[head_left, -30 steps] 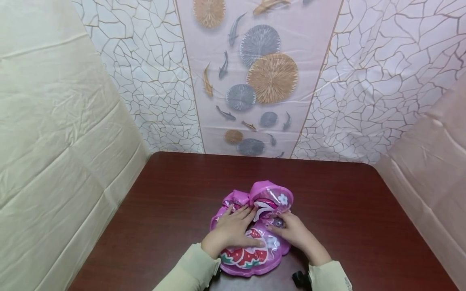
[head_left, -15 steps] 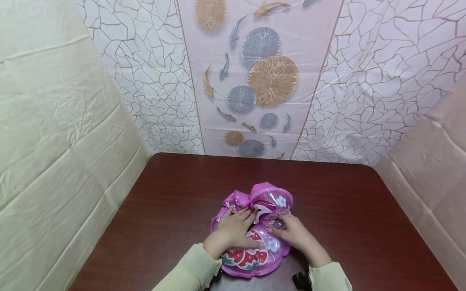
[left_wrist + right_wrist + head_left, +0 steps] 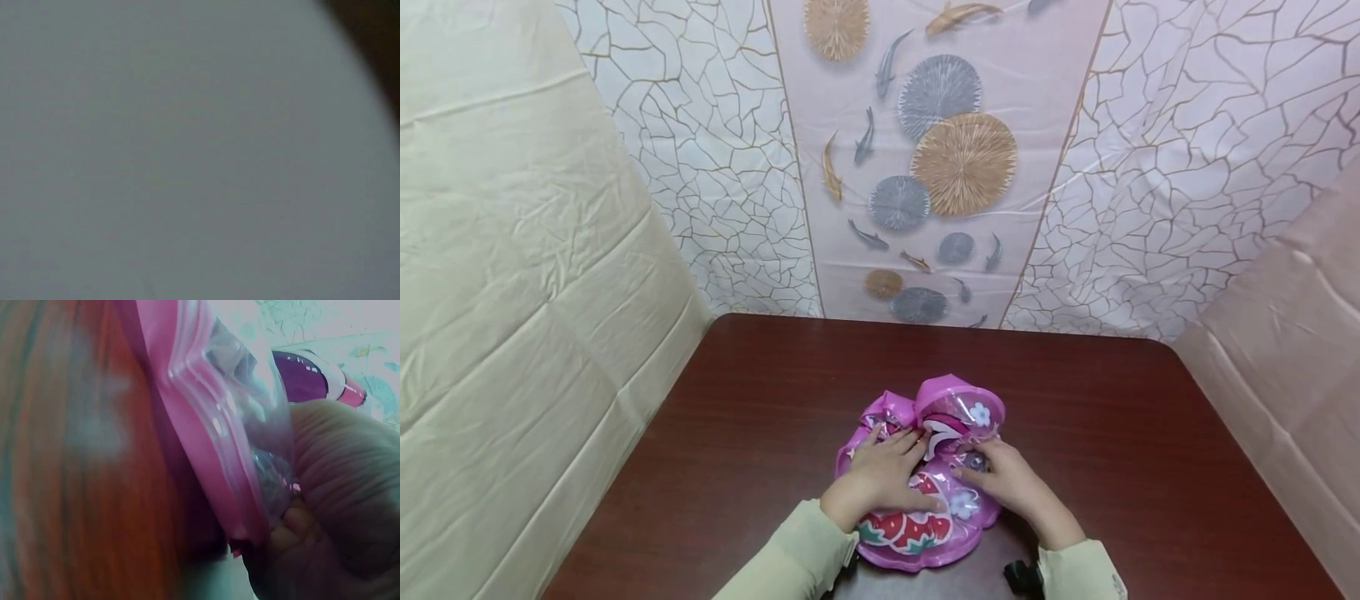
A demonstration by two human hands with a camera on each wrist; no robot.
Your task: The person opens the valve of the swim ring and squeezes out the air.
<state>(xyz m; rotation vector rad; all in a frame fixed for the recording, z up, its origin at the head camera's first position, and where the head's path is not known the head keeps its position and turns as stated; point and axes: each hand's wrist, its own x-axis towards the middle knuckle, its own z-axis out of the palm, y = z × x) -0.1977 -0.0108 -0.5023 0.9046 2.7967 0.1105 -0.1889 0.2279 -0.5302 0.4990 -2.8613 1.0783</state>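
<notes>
A pink plastic inflatable [image 3: 921, 554], partly folded and soft, lies on the table toward the near side. It carries a strawberry print, white flowers and a clear round valve [image 3: 974, 462]. Across its left part my left hand [image 3: 880, 479] lies flat with fingers spread, pressing down. My right hand [image 3: 1003, 477] grips its right side by the valve, thumb on top and the other fingers partly hidden by the raised fold [image 3: 958, 408]. The right wrist view has the pink seam [image 3: 206, 437] and clear film beside my curled fingers [image 3: 294, 528]. A blurred grey surface fills most of the left wrist view.
The dark red-brown table [image 3: 760, 400] has rounded far corners. Cream fabric [image 3: 550, 300] hangs at the left, beige padding [image 3: 1277, 350] at the right, and a patterned cloth [image 3: 917, 167] behind. A black strap piece [image 3: 1021, 577] shows by the right sleeve.
</notes>
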